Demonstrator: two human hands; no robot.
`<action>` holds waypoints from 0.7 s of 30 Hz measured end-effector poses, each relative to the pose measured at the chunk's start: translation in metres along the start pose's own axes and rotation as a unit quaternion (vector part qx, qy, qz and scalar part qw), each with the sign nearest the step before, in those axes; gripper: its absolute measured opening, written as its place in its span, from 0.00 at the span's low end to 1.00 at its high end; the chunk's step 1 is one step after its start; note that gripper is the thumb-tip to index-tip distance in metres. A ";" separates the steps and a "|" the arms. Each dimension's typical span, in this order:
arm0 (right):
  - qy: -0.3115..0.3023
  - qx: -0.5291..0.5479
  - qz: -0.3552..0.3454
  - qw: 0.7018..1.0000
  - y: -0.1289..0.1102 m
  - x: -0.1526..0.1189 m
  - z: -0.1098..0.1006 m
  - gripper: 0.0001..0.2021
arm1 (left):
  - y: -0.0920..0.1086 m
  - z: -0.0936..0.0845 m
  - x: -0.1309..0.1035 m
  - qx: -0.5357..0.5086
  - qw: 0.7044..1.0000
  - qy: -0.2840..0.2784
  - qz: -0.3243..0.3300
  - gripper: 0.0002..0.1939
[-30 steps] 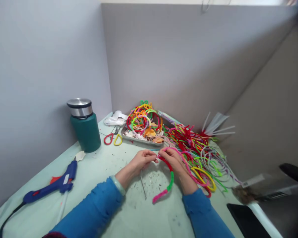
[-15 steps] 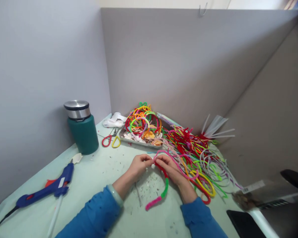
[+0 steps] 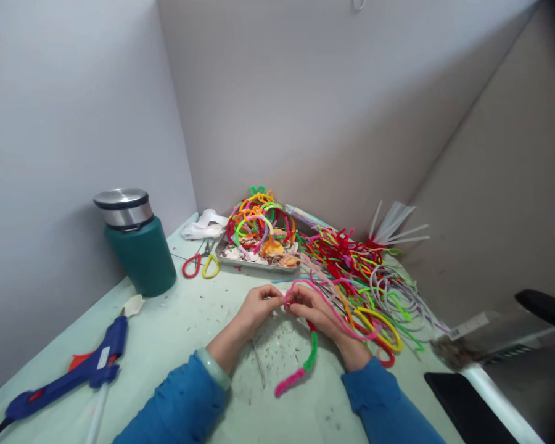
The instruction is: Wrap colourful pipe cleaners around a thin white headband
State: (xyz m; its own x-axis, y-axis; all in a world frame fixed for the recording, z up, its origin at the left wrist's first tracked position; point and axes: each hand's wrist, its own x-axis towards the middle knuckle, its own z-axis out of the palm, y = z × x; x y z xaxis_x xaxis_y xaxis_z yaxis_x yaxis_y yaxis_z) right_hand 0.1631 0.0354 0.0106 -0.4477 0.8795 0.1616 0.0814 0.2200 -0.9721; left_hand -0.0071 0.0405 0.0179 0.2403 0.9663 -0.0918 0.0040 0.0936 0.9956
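My left hand point(image 3: 258, 308) and my right hand point(image 3: 313, 311) meet over the middle of the table, fingertips pinched close together. Between them is the end of a fuzzy pipe cleaner piece point(image 3: 311, 353), red near my fingers, then green, then pink at its lower end, which hangs in a curve below my right hand. A thin pink pipe cleaner point(image 3: 326, 303) loops up from the fingertips and trails over my right hand and wrist. My fingers partly hide the joint between the pieces.
A metal tray point(image 3: 259, 266) holds colourful rings and scraps. Scissors point(image 3: 198, 264), a green flask point(image 3: 143, 256) and a blue glue gun point(image 3: 92, 367) lie leftward. Loose pipe cleaners point(image 3: 351, 259) pile up at the right, near a black flat object point(image 3: 467, 404).
The view has shifted slightly, moving the flask and glue gun left and lower. My right fingers have curled more over the red section, which shows less. Both hands remain together.
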 end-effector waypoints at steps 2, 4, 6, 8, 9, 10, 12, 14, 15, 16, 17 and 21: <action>0.008 -0.015 -0.002 1.000 0.001 0.000 0.000 0.04 | 0.001 0.002 0.000 0.000 1.000 0.000 -0.006 0.07; 0.016 -0.025 -0.004 1.000 0.000 0.000 0.000 0.03 | 0.000 0.003 0.000 0.000 1.000 0.004 -0.007 0.07; 0.019 -0.024 -0.007 1.000 -0.001 0.000 0.000 0.03 | 0.000 0.004 0.001 0.004 1.000 0.008 -0.006 0.07; 0.024 -0.018 -0.011 0.999 -0.003 0.000 0.001 0.04 | -0.001 0.003 0.002 0.010 1.000 0.017 -0.001 0.07; 0.029 -0.016 -0.009 0.999 -0.004 0.000 0.002 0.05 | -0.001 0.002 0.002 0.012 1.000 0.024 0.001 0.07; 0.034 -0.016 -0.004 0.999 -0.003 0.000 0.003 0.06 | -0.002 0.001 0.003 0.015 0.999 0.032 0.003 0.07; 0.045 -0.017 0.014 0.999 -0.001 0.002 0.005 0.07 | -0.004 -0.003 0.006 0.016 0.999 0.047 0.008 0.08; 0.058 -0.024 0.035 0.997 0.004 0.004 0.007 0.08 | -0.008 -0.006 0.009 0.014 0.998 0.052 0.021 0.08; 0.067 -0.032 0.042 0.996 0.006 0.005 0.008 0.08 | -0.010 -0.007 0.011 0.012 0.998 0.053 0.031 0.08; 0.077 -0.040 0.043 0.995 0.009 0.006 0.008 0.09 | -0.012 -0.008 0.012 0.009 0.998 0.053 0.038 0.08; 0.085 -0.048 0.040 0.994 0.012 0.006 0.009 0.10 | -0.013 -0.008 0.013 0.003 0.998 0.053 0.043 0.08; 0.092 -0.055 0.021 0.994 0.017 0.007 0.009 0.11 | -0.012 -0.007 0.013 -0.036 0.997 0.055 0.037 0.09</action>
State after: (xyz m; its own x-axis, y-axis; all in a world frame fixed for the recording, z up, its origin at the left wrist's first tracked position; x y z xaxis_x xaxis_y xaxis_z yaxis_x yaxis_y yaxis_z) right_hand 0.1536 0.0415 -0.0060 -0.2717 0.9489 0.1603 0.1975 0.2180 -0.9558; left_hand -0.0112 0.0534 0.0043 0.1303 0.9912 -0.0227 -0.0807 0.0334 0.9962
